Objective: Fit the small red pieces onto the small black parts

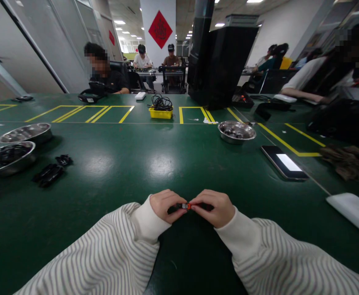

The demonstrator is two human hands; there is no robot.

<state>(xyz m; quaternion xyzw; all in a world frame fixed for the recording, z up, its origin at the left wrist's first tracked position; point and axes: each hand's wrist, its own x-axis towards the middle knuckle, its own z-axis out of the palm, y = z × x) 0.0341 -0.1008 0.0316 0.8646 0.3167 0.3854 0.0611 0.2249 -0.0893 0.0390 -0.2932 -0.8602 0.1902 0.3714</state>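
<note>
Near the bottom middle of the view, my left hand [168, 205] pinches the grey and black end of a small part [184, 206] between thumb and fingertips. My right hand [214, 207] pinches the orange end [189, 206] of it from the other side. The fingertips of both hands nearly meet, a little above the green table [130, 164]. Whether the grey and orange pieces are joined is too small to tell.
Metal bowls [27, 132] and black parts [48, 174] lie at the left. Ahead are a yellow tray [161, 114] with cables and a metal bowl [237, 133]. A phone [284, 162] and a white object [354, 211] lie right. Several people sit beyond.
</note>
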